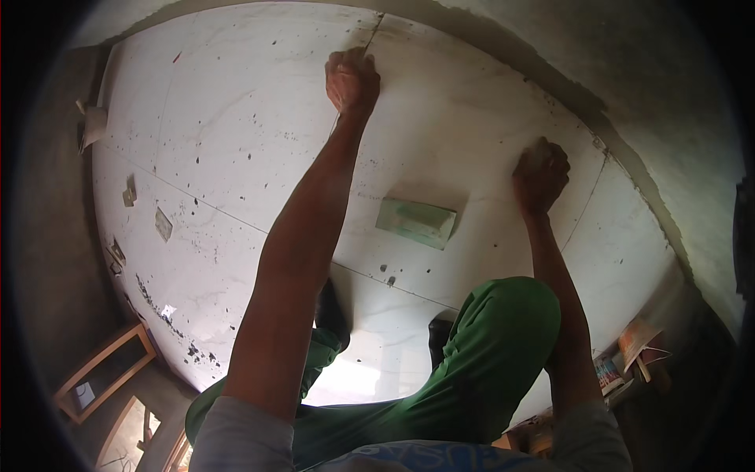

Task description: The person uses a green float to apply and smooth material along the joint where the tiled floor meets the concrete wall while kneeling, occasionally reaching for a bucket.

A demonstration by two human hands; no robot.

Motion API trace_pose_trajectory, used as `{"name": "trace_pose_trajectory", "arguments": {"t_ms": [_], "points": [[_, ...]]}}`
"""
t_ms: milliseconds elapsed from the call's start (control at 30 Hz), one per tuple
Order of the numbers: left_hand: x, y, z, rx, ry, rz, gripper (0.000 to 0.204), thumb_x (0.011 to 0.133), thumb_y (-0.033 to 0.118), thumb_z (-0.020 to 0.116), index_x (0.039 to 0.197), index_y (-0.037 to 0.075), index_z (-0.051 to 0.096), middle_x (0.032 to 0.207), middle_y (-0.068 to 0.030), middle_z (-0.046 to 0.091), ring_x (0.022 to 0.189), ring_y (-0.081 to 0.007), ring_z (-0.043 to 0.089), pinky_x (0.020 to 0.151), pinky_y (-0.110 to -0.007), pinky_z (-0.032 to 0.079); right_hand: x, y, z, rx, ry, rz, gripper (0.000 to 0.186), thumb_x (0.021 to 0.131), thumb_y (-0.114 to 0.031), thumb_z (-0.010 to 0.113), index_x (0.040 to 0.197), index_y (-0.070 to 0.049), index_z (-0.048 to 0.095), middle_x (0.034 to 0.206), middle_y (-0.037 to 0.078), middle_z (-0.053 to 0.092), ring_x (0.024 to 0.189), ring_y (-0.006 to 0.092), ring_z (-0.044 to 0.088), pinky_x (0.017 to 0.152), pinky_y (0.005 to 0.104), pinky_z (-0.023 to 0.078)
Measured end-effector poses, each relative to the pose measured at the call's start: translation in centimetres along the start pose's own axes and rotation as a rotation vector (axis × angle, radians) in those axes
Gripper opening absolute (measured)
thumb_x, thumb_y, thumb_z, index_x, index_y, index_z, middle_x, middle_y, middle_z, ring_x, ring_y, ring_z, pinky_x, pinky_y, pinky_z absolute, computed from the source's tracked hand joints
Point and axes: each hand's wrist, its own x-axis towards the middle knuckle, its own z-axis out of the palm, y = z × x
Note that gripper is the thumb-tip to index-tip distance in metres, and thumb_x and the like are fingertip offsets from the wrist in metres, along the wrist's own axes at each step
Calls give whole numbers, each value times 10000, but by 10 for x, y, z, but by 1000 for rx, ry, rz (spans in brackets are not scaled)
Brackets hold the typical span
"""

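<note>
My left hand [352,81] is closed, knuckles up, over a seam between pale tiles at the far side. My right hand [543,175] is also closed, lower and to the right, on the same large tile [448,118]. Both sets of fingers curl under, so whatever they may hold is hidden. Between my forearms, nearer to me, a pale green rectangular float [417,223] rests on the tiles, touched by neither hand.
Dark crumbs and flat chips [163,224] dot the tiles on the left. A rough grey wall [661,71] curves along the far right. Wooden frames [106,374] stand at lower left. Boxes [637,346] lie at lower right. My green-trousered knee [511,322] rises between my arms.
</note>
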Motion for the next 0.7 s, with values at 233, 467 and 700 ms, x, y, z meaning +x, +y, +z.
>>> {"name": "trace_pose_trajectory", "arguments": {"t_ms": [233, 467, 700], "points": [[37, 23, 10, 209, -1, 124, 143, 964, 190, 644, 966, 82, 738, 1080, -153, 727, 1103, -374, 677, 934, -502, 554, 17, 4, 6, -285, 154, -122, 597, 1000, -324, 568, 1534, -63, 508, 1562, 205, 477, 1488, 393, 426, 1189, 589, 362], [65, 44, 10, 344, -240, 149, 144, 920, 112, 648, 1045, 42, 663, 987, -188, 755, 953, -442, 729, 825, -548, 580, 13, 15, 2, -301, 100, -120, 643, 1008, -333, 552, 1582, -61, 456, 1623, 210, 441, 1547, 388, 377, 1213, 587, 332], [68, 41, 32, 240, -200, 5, 123, 988, 190, 647, 1032, 77, 667, 1070, -205, 737, 1043, -437, 718, 915, -531, 575, 20, 18, 4, -332, 205, -206, 616, 1046, -323, 509, 1589, -34, 472, 1641, 221, 438, 1566, 392, 372, 1221, 568, 334]]}}
